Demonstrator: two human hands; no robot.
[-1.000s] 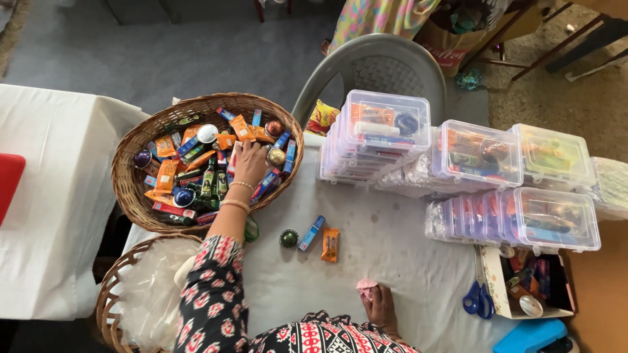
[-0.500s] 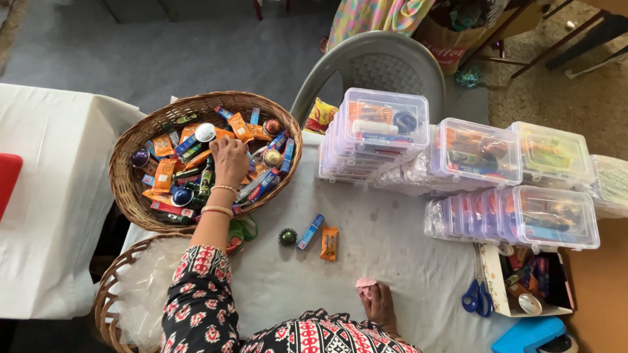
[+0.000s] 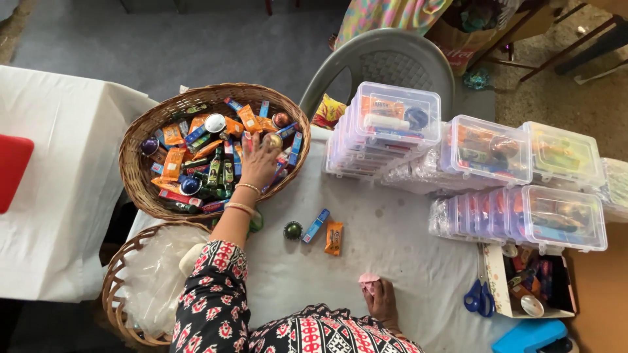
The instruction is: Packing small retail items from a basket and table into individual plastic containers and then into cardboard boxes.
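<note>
White cloth covers the table (image 3: 392,261), which stands on a grey floor beside a grey plastic chair (image 3: 386,65). Head view, the only one: the left hand (image 3: 260,163) reaches into the wicker basket (image 3: 137,176) of small packets and bottles, fingers curled about a small round gold-coloured item (image 3: 273,140) near the basket's right rim; whether it is fully gripped cannot be told. The right hand (image 3: 381,301) rests at the table's near edge, closed on a small pink object (image 3: 368,281). Judged step: picking one item from the basket. The next move would seem to call for a firm pinch and a lift clear of the rim. Between the hands, on the cloth, lie a dark green round capsule (image 3: 292,229), a blue stick packet (image 3: 316,225) and an orange packet (image 3: 333,238). Stacked clear lidded boxes (image 3: 392,124) stand well to the right.
</note>
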